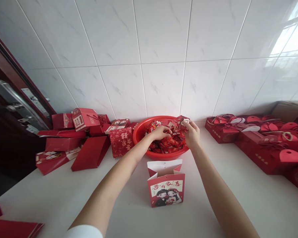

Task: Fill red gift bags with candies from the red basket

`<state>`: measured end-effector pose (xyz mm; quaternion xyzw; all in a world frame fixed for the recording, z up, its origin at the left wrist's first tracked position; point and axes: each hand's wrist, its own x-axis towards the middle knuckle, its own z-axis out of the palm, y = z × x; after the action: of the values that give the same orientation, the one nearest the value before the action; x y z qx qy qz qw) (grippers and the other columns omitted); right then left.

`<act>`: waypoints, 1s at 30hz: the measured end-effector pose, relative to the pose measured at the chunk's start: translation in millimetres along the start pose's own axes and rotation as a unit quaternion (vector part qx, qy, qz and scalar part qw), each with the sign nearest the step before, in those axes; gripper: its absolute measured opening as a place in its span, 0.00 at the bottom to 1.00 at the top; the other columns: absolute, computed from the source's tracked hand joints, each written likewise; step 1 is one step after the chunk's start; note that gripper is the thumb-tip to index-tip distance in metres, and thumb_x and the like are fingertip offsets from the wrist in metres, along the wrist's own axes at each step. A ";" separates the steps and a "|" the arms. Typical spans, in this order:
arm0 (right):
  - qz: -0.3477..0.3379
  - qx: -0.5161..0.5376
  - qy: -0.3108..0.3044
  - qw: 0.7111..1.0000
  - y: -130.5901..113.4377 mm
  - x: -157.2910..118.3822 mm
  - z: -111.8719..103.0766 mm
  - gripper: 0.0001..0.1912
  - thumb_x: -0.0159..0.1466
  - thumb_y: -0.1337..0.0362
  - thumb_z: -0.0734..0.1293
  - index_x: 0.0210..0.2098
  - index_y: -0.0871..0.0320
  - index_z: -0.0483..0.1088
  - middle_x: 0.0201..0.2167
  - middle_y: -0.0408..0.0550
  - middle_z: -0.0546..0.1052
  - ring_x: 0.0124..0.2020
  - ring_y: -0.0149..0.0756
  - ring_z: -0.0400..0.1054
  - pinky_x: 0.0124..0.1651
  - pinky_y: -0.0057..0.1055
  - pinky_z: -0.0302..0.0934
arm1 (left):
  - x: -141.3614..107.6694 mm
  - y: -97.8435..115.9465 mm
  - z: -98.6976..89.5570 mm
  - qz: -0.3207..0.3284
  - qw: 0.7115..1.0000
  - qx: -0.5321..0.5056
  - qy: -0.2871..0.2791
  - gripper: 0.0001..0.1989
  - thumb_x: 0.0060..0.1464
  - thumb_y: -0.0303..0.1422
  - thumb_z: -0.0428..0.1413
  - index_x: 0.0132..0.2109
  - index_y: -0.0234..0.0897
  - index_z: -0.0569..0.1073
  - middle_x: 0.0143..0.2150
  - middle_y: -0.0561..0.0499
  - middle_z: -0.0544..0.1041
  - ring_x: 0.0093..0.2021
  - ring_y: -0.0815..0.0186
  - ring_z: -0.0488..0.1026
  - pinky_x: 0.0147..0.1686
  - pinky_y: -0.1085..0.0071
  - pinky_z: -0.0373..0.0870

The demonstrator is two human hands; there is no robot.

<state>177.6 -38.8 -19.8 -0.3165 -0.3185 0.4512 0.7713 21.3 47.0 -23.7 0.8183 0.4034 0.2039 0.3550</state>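
Right grip (193, 135) pinching red packet (182, 122); left grip (161, 133), can't tell tbh. Nearside of both: cartoon-couple red box (167, 190), mouth up, long axis vertical.

White tabletop (131, 211): red basket (137, 137), gift bag (167, 180), boxes (90, 153).

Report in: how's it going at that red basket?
Left hand over red basket of wrapped pieces; right hand pinching a red packet. Open-topped box upright in front. Nothing seen in the way.
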 end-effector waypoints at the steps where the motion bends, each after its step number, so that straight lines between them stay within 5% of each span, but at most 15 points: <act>1: 0.000 0.001 0.001 1.000 0.0 0.0 0.0 0.14 0.45 0.57 0.78 0.25 0.54 0.73 0.25 0.38 0.75 0.28 0.32 0.67 0.31 0.29 0.63 | -0.6 0.7 0.8 -0.016 1.000 -0.004 -0.011 0.05 0.50 0.30 0.63 0.36 0.35 0.81 0.37 0.50 0.81 0.41 0.60 0.77 0.48 0.66 0.70; 4: 0.000 0.002 0.001 1.000 0.4 0.4 -0.3 0.14 0.44 0.57 0.78 0.25 0.55 0.73 0.25 0.38 0.75 0.28 0.31 0.67 0.31 0.29 0.63 | -2.1 2.0 1.9 -0.055 0.997 -0.018 -0.049 0.07 0.55 0.30 0.58 0.39 0.34 0.80 0.35 0.49 0.81 0.35 0.62 0.78 0.41 0.67 0.72; 8: -0.009 -0.002 -0.008 1.000 1.6 1.1 -1.2 0.15 0.45 0.57 0.78 0.25 0.54 0.72 0.25 0.39 0.74 0.28 0.32 0.67 0.31 0.29 0.64 | -3.7 1.5 -1.1 -0.015 0.996 0.073 -0.054 0.14 0.45 0.21 0.61 0.40 0.37 0.82 0.36 0.52 0.81 0.41 0.62 0.78 0.44 0.70 0.70; 15: -0.006 -0.003 -0.010 1.000 1.6 0.9 -1.4 0.15 0.45 0.56 0.78 0.25 0.55 0.71 0.24 0.38 0.74 0.28 0.31 0.67 0.32 0.29 0.64 | -5.8 -2.3 -2.5 -0.017 0.987 0.153 -0.052 0.27 0.40 0.21 0.63 0.50 0.42 0.81 0.45 0.51 0.81 0.45 0.61 0.77 0.42 0.72 0.71; 18: -0.011 -0.011 -0.012 1.000 1.2 0.3 -0.6 0.16 0.45 0.55 0.78 0.25 0.54 0.70 0.24 0.38 0.73 0.28 0.32 0.67 0.32 0.30 0.64 | -6.7 0.1 -1.0 0.033 0.986 0.163 -0.026 0.23 0.41 0.22 0.62 0.47 0.42 0.82 0.45 0.50 0.81 0.44 0.59 0.77 0.43 0.70 0.72; 22: -0.015 -0.022 -0.014 1.000 0.5 -0.3 0.0 0.17 0.45 0.54 0.78 0.24 0.54 0.68 0.24 0.39 0.73 0.28 0.33 0.67 0.32 0.31 0.63 | -6.6 3.8 6.3 0.087 0.983 0.130 -0.093 0.18 0.38 0.24 0.65 0.40 0.43 0.84 0.44 0.51 0.82 0.43 0.58 0.78 0.43 0.70 0.71; 30: -0.006 -0.018 -0.008 1.000 -2.6 -2.0 1.7 0.16 0.44 0.55 0.77 0.25 0.54 0.70 0.24 0.39 0.74 0.29 0.34 0.68 0.33 0.31 0.64 | -2.1 2.3 15.3 0.071 0.985 0.134 -0.082 0.09 0.43 0.24 0.64 0.34 0.41 0.82 0.39 0.51 0.83 0.42 0.58 0.79 0.44 0.71 0.70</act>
<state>176.7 -41.2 -17.2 -0.3245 -0.3342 0.4432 0.7659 30.7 38.0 -32.3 0.8989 0.3374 0.1052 0.2588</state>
